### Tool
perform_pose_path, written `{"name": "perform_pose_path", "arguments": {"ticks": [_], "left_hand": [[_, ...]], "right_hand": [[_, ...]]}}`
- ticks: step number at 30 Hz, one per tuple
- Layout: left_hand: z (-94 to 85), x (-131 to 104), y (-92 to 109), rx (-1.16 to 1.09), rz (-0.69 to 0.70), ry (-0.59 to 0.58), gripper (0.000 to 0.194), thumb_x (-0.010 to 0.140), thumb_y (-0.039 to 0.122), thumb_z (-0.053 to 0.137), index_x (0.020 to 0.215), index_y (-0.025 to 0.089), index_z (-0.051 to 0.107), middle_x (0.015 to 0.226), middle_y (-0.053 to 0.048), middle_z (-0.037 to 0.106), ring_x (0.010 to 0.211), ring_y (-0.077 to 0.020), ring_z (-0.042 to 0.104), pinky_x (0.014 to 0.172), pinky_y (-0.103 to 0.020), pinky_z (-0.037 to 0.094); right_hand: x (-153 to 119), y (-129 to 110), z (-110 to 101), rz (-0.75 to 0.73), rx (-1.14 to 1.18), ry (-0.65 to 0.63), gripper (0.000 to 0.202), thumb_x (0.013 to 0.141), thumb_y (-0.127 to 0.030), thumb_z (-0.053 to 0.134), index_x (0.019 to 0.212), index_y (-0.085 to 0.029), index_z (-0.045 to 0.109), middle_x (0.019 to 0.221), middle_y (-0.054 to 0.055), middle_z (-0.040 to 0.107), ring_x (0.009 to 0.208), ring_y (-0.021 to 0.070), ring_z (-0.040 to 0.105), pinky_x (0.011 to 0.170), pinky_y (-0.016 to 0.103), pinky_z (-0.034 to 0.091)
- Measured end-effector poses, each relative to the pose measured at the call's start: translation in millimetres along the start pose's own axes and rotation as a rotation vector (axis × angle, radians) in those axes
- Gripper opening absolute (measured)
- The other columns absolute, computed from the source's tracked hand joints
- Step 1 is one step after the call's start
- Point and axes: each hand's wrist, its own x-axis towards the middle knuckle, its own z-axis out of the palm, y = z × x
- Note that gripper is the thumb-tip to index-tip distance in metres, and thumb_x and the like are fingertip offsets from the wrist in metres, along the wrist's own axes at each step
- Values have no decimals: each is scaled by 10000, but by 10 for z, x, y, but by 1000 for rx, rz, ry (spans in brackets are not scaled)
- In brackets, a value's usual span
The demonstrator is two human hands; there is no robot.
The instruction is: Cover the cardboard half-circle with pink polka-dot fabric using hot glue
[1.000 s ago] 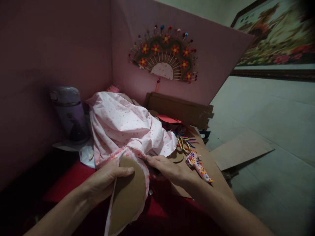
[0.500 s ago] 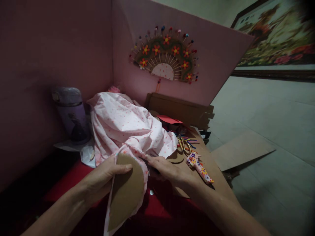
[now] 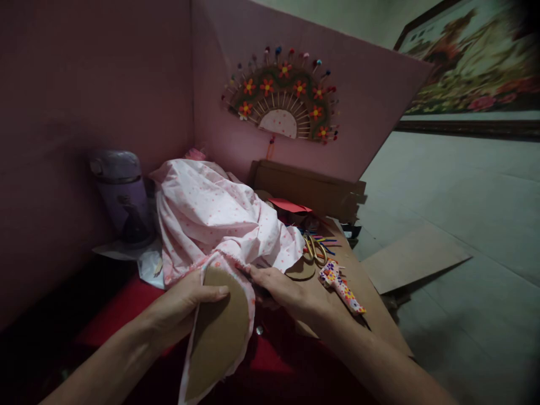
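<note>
The single view came from the wearer's head, looking forward and down over the hands (image 3: 181, 301) onto the red worktop (image 3: 282, 365). The forearms (image 3: 109, 351) ran in from the bottom edge, nearest the lens. The pink board (image 3: 358, 95) stood farther back, roughly facing the camera; a framed picture (image 3: 472, 73) was cut off at upper right.
</note>
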Motion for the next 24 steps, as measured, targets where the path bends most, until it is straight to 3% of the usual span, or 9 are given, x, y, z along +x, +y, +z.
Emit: {"name": "perform_pose_path", "arguments": {"ticks": [14, 24], "left_hand": [[-3, 1, 0, 10, 34, -9, 316, 627, 212, 791, 917, 144, 684, 852, -111, 722, 725, -218, 654, 692, -299, 484], [-4, 5, -27, 33, 36, -3, 287, 621, 215, 788, 877, 127, 694, 828, -111, 722, 714, -215, 648, 689, -296, 477]], "right_hand": [[-24, -102, 70, -6, -53, 27, 594, 794, -743, 421, 587, -186, 425, 466, -73, 358, 382, 48, 259, 380, 211, 175], [-30, -101, 120, -59, 108, -22, 549, 800, -700, 473, 606, -200, 355, 506, -93, 288, 429, 48, 190, 417, 229, 120]]}}
